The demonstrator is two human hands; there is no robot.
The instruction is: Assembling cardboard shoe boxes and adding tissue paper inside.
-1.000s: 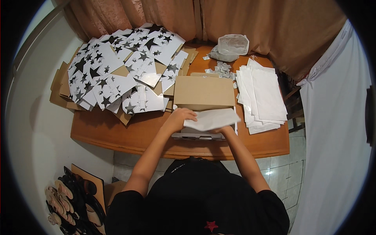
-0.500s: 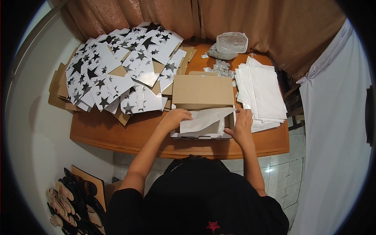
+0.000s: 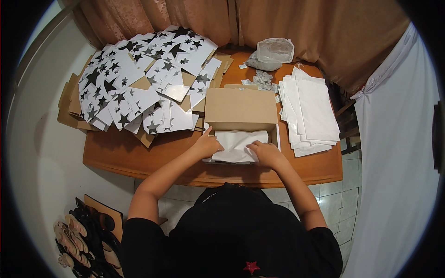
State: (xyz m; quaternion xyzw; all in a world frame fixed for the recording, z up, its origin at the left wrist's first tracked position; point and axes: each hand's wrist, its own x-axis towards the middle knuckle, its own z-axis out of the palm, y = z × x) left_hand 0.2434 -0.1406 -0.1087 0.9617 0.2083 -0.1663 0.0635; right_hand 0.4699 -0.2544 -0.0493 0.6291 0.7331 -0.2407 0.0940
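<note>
An opened cardboard box (image 3: 241, 105) stands near the table's front edge, its brown lid raised at the back. Across its inside lies a creased sheet of white paper (image 3: 238, 144), with the near edge coming over the box's front. At the left wall, my left hand (image 3: 207, 145) rests against the paper, with one digit pointing up and apart from the fingers on the sheet. My right hand (image 3: 266, 154) bends over the right part of the sheet, fingertips closed on it. The bottom of the box is hidden by the paper.
A large pile of star-printed cardboard pieces (image 3: 125, 88) fills the table's left side. White paper sheets (image 3: 311, 109) are stacked at the right. Small packets (image 3: 263, 79) lie behind the box beside a clear plastic bag (image 3: 274, 51). Shoes (image 3: 76, 236) stand at lower left.
The paper has gone from slanted and partly raised to lying lower across the box. My right hand has moved left from the box's right edge onto the sheet; my left hand has shifted slightly nearer.
</note>
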